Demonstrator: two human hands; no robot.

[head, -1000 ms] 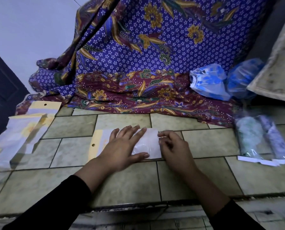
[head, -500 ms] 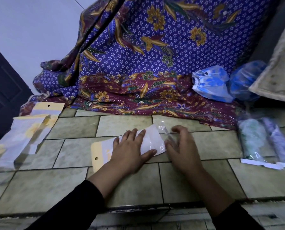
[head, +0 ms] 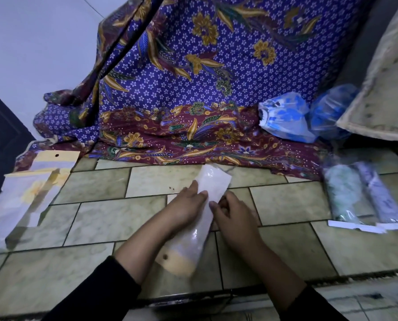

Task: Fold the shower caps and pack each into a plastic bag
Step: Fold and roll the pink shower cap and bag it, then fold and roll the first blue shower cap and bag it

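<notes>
Plastic bag [head: 194,239], clear with a whitish interior whose contents cannot be made out, lying lengthwise between the two hands on the tiled surface [head: 100,218]; its yellow header [head: 178,264], punched with one hole, points toward the person, and its far end reaches beyond the fingertips. Left hand [head: 185,210]: fingers nearly straight and laid on the bag's left side, thumb hidden. Right hand [head: 231,213]: fingers curled at the bag's right edge, thumb tip touching that edge, apparently pinching it. The hands are close together, parted only by the width of the bag; both forearms emerge from black sleeves [head: 96,295]. Well to the left of the left hand: a loose pile of empty bags [head: 28,195] with yellow headers. Well to the right of the right hand: two packed bags side by side and touching, one with greenish contents [head: 345,195], one with purplish contents [head: 382,196], their white headers turned toward the person. Beyond the hands: a draped batik cloth [head: 193,89], blue-violet above and maroon below, its lower edge resting on the tiles. On that cloth, beyond and to the right of the right hand: two blue-printed shower caps [head: 283,119], crumpled and touching each other. Farthest right: a pale padded cushion [head: 383,93].
</notes>
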